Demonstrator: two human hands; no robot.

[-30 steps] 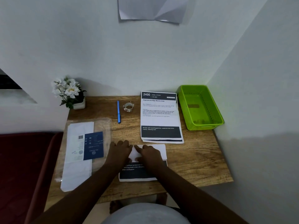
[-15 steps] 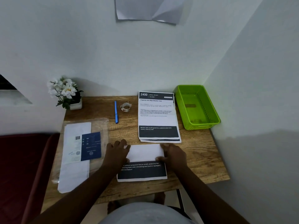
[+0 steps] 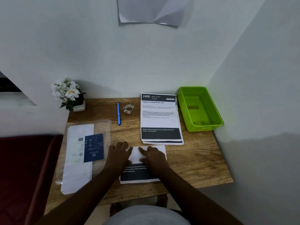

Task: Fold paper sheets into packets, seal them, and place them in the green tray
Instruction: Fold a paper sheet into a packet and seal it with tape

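A folded paper sheet (image 3: 138, 173) lies on the wooden desk in front of me, its white top flap turned down over a dark printed band. My left hand (image 3: 119, 154) presses flat on the sheet's left part. My right hand (image 3: 153, 155) presses on the white flap near its middle, fingers spread. A stack of printed sheets (image 3: 159, 118) lies just behind the folded one. The green tray (image 3: 200, 109) stands at the desk's back right corner, with nothing in it. A small roll of tape (image 3: 128, 108) sits behind, near the middle.
A blue pen (image 3: 118, 113) lies beside the tape. A clear plastic sleeve with white paper and a dark blue booklet (image 3: 93, 147) covers the desk's left side. A flower pot (image 3: 71, 95) stands at the back left. Walls close in behind and to the right.
My right hand slid left from the folded sheet's right edge to the middle of the white flap. My left hand stayed on the left part.
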